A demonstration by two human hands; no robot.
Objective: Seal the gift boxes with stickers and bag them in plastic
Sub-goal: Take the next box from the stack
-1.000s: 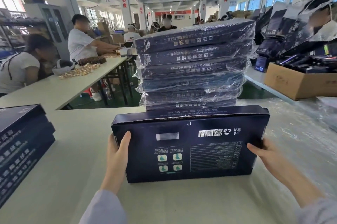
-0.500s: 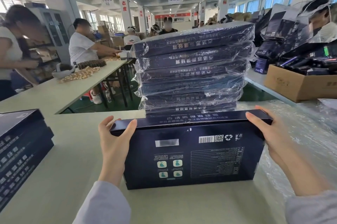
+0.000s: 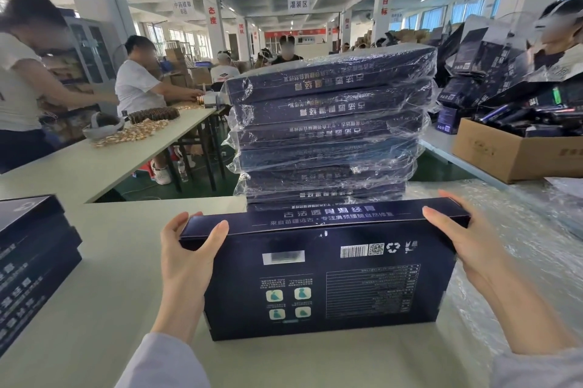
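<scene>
A dark navy gift box [image 3: 318, 274] stands tilted on its long edge on the table in front of me, its printed back with barcode facing me. My left hand [image 3: 186, 264] grips its upper left corner, thumb on the near face and fingers over the top edge. My right hand [image 3: 467, 248] holds the upper right corner the same way. Right behind it rises a stack of several identical boxes wrapped in clear plastic bags [image 3: 328, 132].
A pile of unbagged navy boxes [image 3: 28, 261] lies at the left table edge. Loose clear plastic bags [image 3: 520, 229] cover the table to the right. A cardboard carton [image 3: 511, 154] of dark items sits further right. People work at a neighbouring table [image 3: 104, 160] to the left.
The box has been tipped up from lying flat to standing on its edge. Both hands slid from its sides up to its top corners.
</scene>
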